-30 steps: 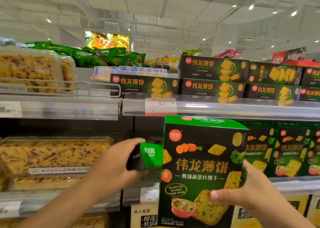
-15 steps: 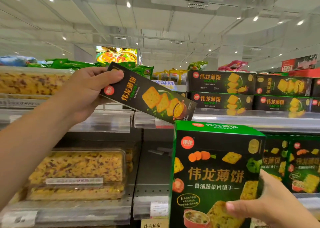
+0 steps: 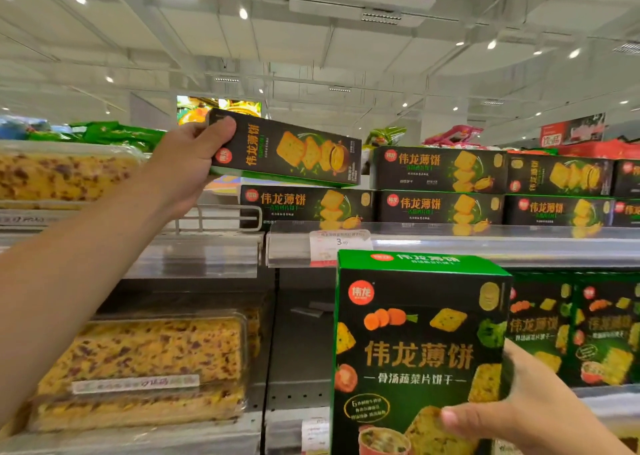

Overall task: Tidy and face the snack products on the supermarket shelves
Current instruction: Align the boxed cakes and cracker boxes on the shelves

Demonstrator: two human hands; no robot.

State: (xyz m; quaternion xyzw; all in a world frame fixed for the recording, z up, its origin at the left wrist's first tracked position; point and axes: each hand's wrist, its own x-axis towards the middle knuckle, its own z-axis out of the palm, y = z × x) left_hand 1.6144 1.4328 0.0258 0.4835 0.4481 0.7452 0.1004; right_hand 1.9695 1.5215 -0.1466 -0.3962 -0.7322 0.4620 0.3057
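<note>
Gripping one end of a slim dark cracker box (image 3: 294, 150), the left hand (image 3: 188, 164) is holding it up at top-shelf height, thumb lying across the box's front and fingers wrapped behind. The box is lying lengthwise and tilting slightly, its right end lower, hovering just above the single box (image 3: 304, 205) that is sitting at the left end of the top shelf (image 3: 485, 243). To its right, matching slim boxes are standing two high in a stacked row (image 3: 440, 188) running off to the right.

The right hand (image 3: 519, 409) is grasping a larger green cracker box (image 3: 419, 354) near the camera, thumb pressing on the lower front, fingers curling round the right side. That box is standing upright with its front facing the viewer, held in front of the middle shelf. Beyond it on the right, more green boxes (image 3: 571, 330) of the same kind are standing side by side on the middle shelf.

On the left, clear plastic trays of yellow cake (image 3: 138, 368) are sitting on the middle shelf, and another such tray (image 3: 59, 174) is sitting on the top shelf behind a wire rail. A price tag (image 3: 339, 243) is hanging on the top shelf's front edge. Green bags (image 3: 114, 132) are lying far back on the left.
</note>
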